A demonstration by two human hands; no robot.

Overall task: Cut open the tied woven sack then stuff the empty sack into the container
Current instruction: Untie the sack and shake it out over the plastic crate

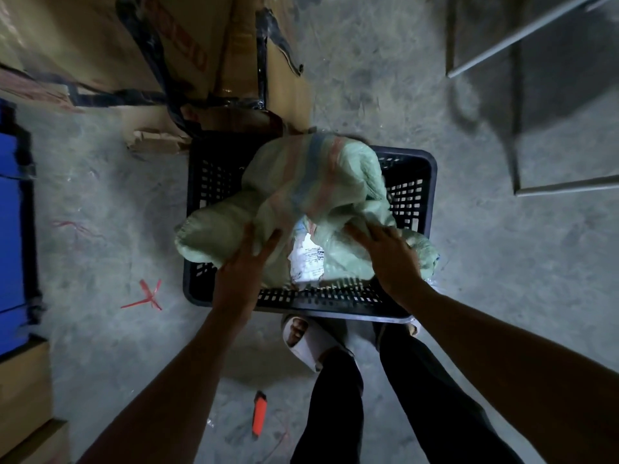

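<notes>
A pale green woven sack (pixel 315 182) with faded red and blue stripes lies crumpled in a black perforated plastic crate (pixel 415 182) on the concrete floor. A torn white label (pixel 306 259) shows on the sack. My left hand (pixel 248 259) presses on the sack's left part, fingers spread over the fabric. My right hand (pixel 388 256) grips a fold of the sack at its right side. Parts of the sack bulge over the crate's left and right rims. An orange utility knife (pixel 259 413) lies on the floor near my legs.
Cardboard boxes (pixel 150 45) bound with black strapping stand behind the crate. A blue crate (pixel 13 236) sits at far left above more cardboard (pixel 23 390). A red string scrap (pixel 147 296) lies on the floor. A metal table's frame (pixel 522 128) stands at upper right. My sandalled feet (pixel 308 343) touch the crate.
</notes>
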